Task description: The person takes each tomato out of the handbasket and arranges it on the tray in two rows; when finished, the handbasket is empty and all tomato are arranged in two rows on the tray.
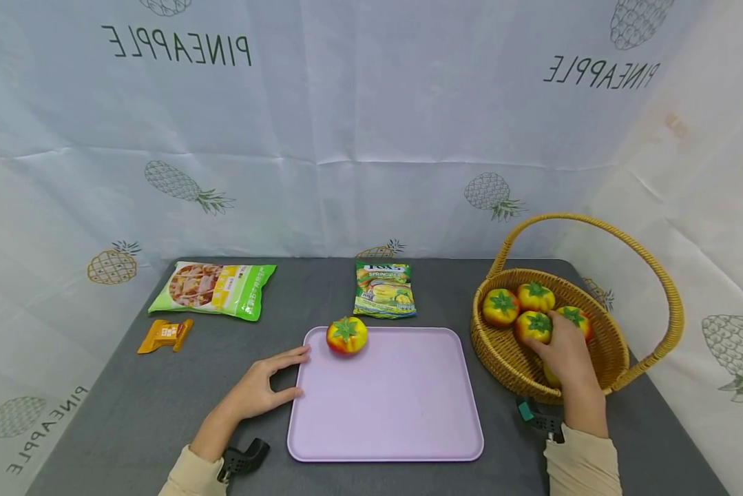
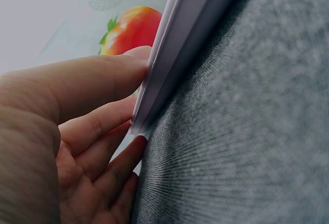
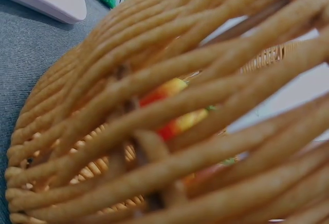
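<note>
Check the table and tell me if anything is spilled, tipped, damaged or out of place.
Nothing stands out. One tomato sits upright on the lilac tray, the others sit in the wicker basket, and the snack packets lie flat and closed. The left hand touches the tray's edge; the right hand reaches into the basket.

Left hand [image 1: 261, 388] lies low w/ its fingers straight and relaxed, thumb apart from them. The fingertips [image 2: 139, 62] touch the left edge of the tray [image 1: 402, 427], thumb tip at the same edge nearer the body. Left forearm comes from the lower left of the tray, in a cream sleeve [image 1: 188, 475] w/ a black strap at the wrist.

Right hand [image 1: 566, 355] is far to the right of the tray, palm down, fingers bent down. Right forearm goes straight back to the body, also cream sleeve, strap at wrist.
</note>
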### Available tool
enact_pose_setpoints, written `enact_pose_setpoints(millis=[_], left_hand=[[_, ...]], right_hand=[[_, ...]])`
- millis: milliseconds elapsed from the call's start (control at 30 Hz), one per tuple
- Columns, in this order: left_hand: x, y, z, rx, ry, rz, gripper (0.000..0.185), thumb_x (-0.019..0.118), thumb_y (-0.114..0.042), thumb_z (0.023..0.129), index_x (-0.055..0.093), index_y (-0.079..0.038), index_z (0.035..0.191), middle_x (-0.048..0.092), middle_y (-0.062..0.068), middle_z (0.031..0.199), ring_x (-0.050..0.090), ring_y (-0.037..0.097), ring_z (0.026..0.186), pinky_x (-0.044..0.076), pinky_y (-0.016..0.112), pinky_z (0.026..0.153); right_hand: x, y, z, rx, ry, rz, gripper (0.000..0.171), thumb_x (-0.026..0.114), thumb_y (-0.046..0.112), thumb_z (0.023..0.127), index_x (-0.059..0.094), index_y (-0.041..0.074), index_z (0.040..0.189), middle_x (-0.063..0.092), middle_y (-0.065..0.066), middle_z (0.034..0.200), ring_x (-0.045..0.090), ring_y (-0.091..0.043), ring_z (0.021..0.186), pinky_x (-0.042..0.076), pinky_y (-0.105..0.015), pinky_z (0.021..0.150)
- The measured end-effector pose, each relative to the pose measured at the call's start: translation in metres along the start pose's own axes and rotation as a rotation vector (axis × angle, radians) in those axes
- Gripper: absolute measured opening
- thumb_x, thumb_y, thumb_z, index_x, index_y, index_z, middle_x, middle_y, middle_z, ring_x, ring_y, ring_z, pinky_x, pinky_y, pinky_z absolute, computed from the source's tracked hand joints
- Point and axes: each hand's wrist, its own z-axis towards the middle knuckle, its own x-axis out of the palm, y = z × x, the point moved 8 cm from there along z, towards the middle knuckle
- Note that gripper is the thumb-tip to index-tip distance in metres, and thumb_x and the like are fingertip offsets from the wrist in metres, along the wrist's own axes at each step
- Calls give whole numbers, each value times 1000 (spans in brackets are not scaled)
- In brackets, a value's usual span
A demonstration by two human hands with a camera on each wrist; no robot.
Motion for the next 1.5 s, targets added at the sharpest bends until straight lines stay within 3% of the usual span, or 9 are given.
enact_pose_setpoints(millis=[300,533,800,1100,1500], left_hand=[[1,2,0,8,-2,13,51,76,-29,80,60,-18,128,54,2,139,50,25,127,42,33,103],[3,5,0,-20,12,14,50,74,-32,81,60,-20,128,53,0,140,49,25,129,43,41,102],[3,4,0,-19,10,16,50,74,-31,82,60,-19,128,53,0,139,50,25,128,43,41,102],[2,4,0,-26,8,16,51,75,-31,81,60,-18,128,53,1,139,49,25,128,43,41,102],[1,1,0,-15,12,-3,52,75,-31,81,60,-18,129,53,1,140,50,26,128,43,38,103]], right_hand=[[-1,6,-1,-32,-32,-37,75,67,22,84,30,-21,135,37,-43,128,33,-57,116,26,-64,96],[-7,7,-5,-1,-68,9,79,67,31,86,30,-16,137,32,-42,130,36,-54,112,36,-65,88],[-19,14,-10,-5,-146,74,84,66,41,87,29,-11,141,29,-40,133,36,-54,114,36,-66,89],[-28,34,-16,-70,-226,156,83,69,44,84,35,-6,141,36,-35,134,36,-49,118,34,-63,91],[-13,75,-19,-175,-252,255,78,75,40,79,42,3,139,45,-24,132,46,-40,111,41,-57,87]])
